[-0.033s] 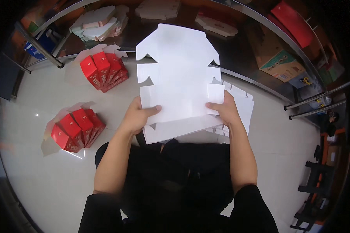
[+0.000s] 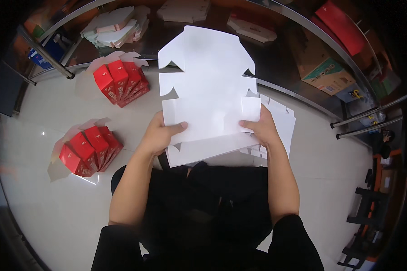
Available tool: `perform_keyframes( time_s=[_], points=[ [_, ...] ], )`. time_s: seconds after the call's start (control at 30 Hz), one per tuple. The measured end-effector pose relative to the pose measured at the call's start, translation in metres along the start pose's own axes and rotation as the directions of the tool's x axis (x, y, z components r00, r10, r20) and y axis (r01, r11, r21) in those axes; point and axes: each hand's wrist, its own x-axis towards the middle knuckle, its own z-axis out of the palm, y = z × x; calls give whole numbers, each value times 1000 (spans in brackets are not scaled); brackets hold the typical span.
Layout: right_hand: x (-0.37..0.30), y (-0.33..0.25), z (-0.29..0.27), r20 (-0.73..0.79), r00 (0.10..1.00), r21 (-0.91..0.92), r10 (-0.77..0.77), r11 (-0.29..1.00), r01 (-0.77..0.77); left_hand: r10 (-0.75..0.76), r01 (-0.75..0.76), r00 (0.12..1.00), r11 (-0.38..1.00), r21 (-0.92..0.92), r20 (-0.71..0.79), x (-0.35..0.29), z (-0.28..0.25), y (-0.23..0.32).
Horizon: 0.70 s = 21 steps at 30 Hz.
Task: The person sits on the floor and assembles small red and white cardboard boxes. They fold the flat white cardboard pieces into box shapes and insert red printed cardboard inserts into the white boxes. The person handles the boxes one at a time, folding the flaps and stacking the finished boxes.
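Note:
A flat white die-cut box blank (image 2: 208,86), notched along both sides, is held out above my lap. My left hand (image 2: 159,135) grips its left edge, thumb on the white face and fingers hidden beneath. On the opposite edge my right hand (image 2: 263,127) pinches the blank the same way, its thumb over a side flap. The near flap of the blank bends along a crease. Past my right hand, more white blanks (image 2: 281,128) lie on the floor, partly covered by the held one.
Two groups of folded red boxes, one farther off (image 2: 122,83) and one nearer (image 2: 90,151), stand on the floor at left. Ahead, a metal-edged shelf carries flat cardboard pieces (image 2: 115,29) and a brown carton (image 2: 323,67). Black stools (image 2: 368,205) are at far right.

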Motion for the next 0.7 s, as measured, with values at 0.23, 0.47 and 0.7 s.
perform_keyframes(
  time_s=[0.23, 0.47, 0.7],
  points=[
    [6, 5, 3, -24, 999, -301, 23, 953, -29, 151, -199, 975, 923, 329, 166, -9, 14, -8],
    [-2, 28, 20, -70, 970, -677, -232, 725, 125, 149, -264, 934, 899, 350, 324, -7, 35, -32],
    [4, 32, 27, 0, 999, -94, -33, 995, 33, 147, -255, 946, 889, 380, 290, -1, 24, -33]
  ],
)
